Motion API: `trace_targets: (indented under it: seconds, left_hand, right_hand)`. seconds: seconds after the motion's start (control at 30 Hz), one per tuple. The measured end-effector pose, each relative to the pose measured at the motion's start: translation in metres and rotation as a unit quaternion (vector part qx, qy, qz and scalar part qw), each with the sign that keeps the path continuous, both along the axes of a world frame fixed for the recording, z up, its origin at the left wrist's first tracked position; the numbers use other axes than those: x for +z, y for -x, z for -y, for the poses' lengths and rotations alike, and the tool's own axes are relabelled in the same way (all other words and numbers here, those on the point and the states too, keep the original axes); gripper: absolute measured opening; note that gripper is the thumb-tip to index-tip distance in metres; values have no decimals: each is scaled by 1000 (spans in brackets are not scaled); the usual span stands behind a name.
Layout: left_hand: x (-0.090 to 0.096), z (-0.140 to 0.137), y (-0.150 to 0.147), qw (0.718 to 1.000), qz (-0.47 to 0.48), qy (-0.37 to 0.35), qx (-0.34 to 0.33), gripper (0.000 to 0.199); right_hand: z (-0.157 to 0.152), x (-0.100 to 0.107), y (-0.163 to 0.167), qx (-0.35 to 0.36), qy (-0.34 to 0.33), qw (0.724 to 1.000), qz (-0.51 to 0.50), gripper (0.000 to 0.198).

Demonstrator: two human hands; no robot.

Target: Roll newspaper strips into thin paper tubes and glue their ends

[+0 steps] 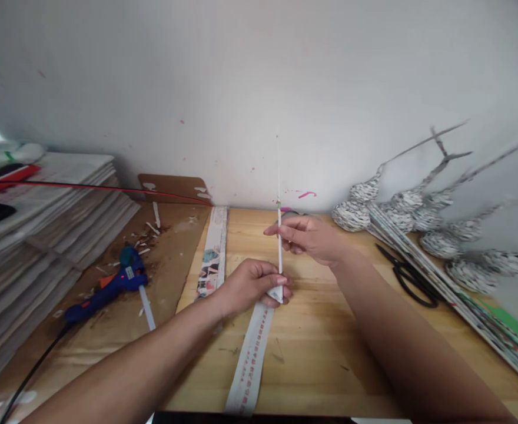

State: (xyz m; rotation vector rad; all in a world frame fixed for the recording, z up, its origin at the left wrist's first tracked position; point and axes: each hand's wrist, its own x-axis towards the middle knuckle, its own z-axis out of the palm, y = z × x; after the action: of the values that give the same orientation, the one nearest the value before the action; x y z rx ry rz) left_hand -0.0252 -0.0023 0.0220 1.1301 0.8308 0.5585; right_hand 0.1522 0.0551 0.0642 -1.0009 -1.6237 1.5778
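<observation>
Between my hands stands a thin white paper tube [281,253], upright, with a fine thin rod [278,171] sticking out of its top. My left hand [254,282] pinches the tube's lower end, where a newspaper strip [252,359] with red printing trails down toward the table's front. My right hand [309,235] is higher up, its thumb and fingers closed round the tube's upper part. To the left of my hands, a stack of printed paper strips [215,253] lies on the wooden table [321,353].
A blue glue gun [118,285] rests on brown cardboard [166,265] at left, beside stacked newspapers [51,247]. On the right are black-handled scissors [411,280], a bundle of rolled paper sticks [444,288] and several woven paper gourds [351,215]. A pale wall [241,88] stands behind.
</observation>
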Motion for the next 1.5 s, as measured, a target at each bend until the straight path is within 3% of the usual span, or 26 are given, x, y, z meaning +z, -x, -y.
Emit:
trace_targets:
  seconds: [0.13,0.27,0.47,0.6,0.67,0.77,0.83,1.1,1.33,1.5]
  left_hand:
    - [-4,1,0,999,0,-12,-41,33]
    - [-10,1,0,998,6,-12,-56,32]
    - [-9,2,-1,998,6,-11,-56,31]
    - [-4,3,-1,998,1,-12,-63,31]
    - [-2,2,0,999,1,-9,-50,30]
    - [-1,0,1,1000,9,4,-17,28]
    - [-1,-1,2,1000,18,12,-9,28]
    - [-3,0,1,998,51,32,-3,24]
    - [-3,0,0,998,46,35,8,26]
    - [-1,-8,4,993,69,7,99,26]
  right_hand:
    - [1,4,-2,-34,30,995,-85,36]
    - [-1,4,1,-80,43,991,-99,32]
    - [-2,6,1,-84,2,995,-48,36]
    - [0,8,1,-148,-50,987,-38,34]
    - [1,10,0,-118,-39,992,-38,34]
    - [4,13,-1,-2,-10,1000,1,39]
    - [5,13,-1,34,-9,999,34,36]
    - [0,1,6,9,-30,999,31,31]
    - [6,8,6,55,-8,996,69,34]
    - [1,3,7,-8,-31,997,67,36]
